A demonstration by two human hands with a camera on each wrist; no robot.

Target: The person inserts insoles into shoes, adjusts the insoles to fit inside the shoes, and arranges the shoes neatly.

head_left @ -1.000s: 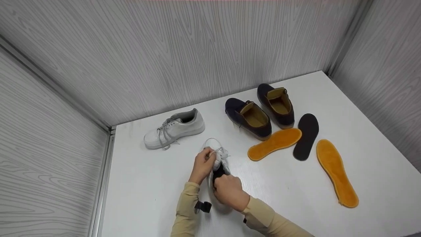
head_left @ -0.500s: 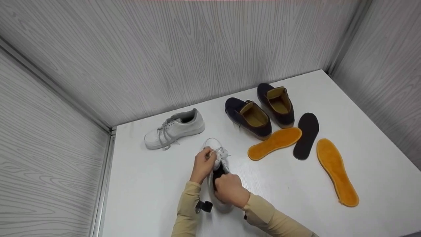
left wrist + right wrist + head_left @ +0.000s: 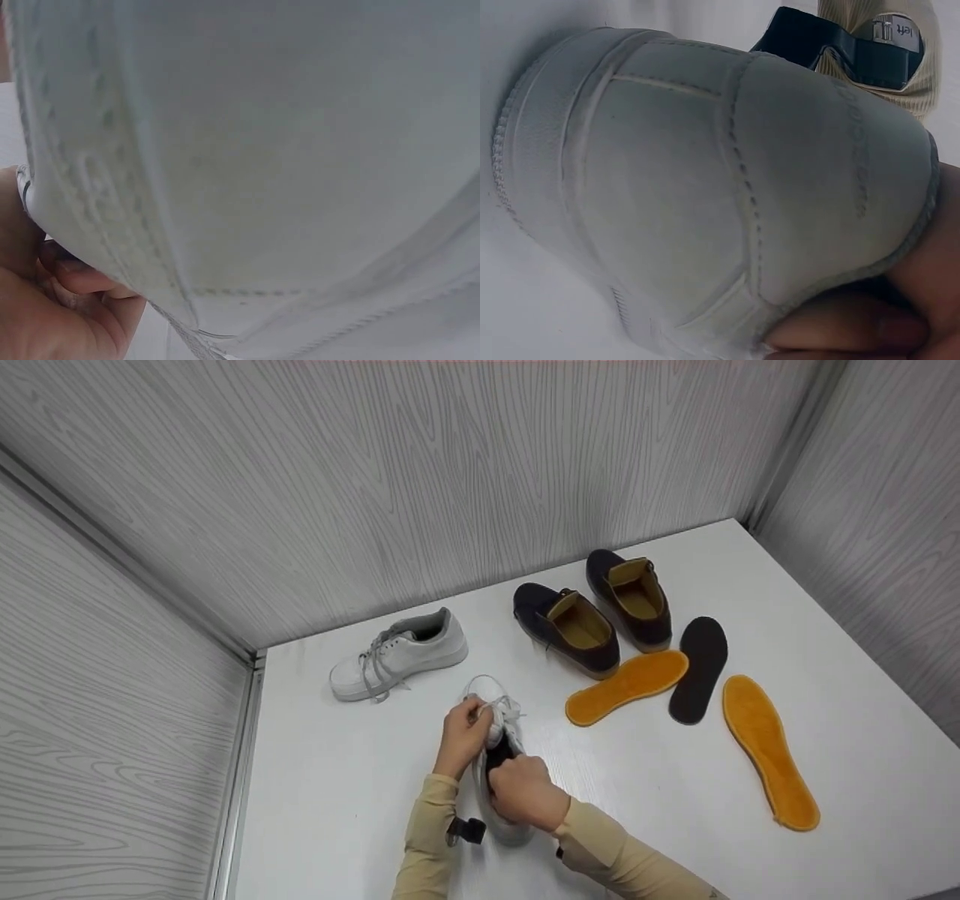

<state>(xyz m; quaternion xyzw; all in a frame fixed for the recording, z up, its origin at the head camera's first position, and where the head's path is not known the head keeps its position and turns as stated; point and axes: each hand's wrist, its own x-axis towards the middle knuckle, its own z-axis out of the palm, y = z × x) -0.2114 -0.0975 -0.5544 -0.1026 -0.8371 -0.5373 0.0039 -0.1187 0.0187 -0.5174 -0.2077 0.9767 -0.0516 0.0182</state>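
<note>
A white lace-up sneaker point(image 3: 486, 687) lies at the middle of the table, toe pointing away. At its tongue, my left hand point(image 3: 459, 739) pinches with thumb and fingers. My right hand point(image 3: 523, 789) is at the shoe's opening, its fingers bent down inside, beside the black inside point(image 3: 498, 754) of the shoe. Whether those fingertips grip anything is hidden. Up close, the right wrist view shows the sneaker's heel point(image 3: 667, 172) with fingers point(image 3: 832, 326) at the collar. The left wrist view is mostly filled by the shoe's side point(image 3: 285, 165).
Another white sneaker point(image 3: 401, 656) stands at the back left. Two dark shoes, one left point(image 3: 534, 611) and one right point(image 3: 602, 567), stand at the back. Toward the right lie two orange insoles, one nearer point(image 3: 628, 688) and one farther right point(image 3: 769, 754), and a black insole point(image 3: 699, 671).
</note>
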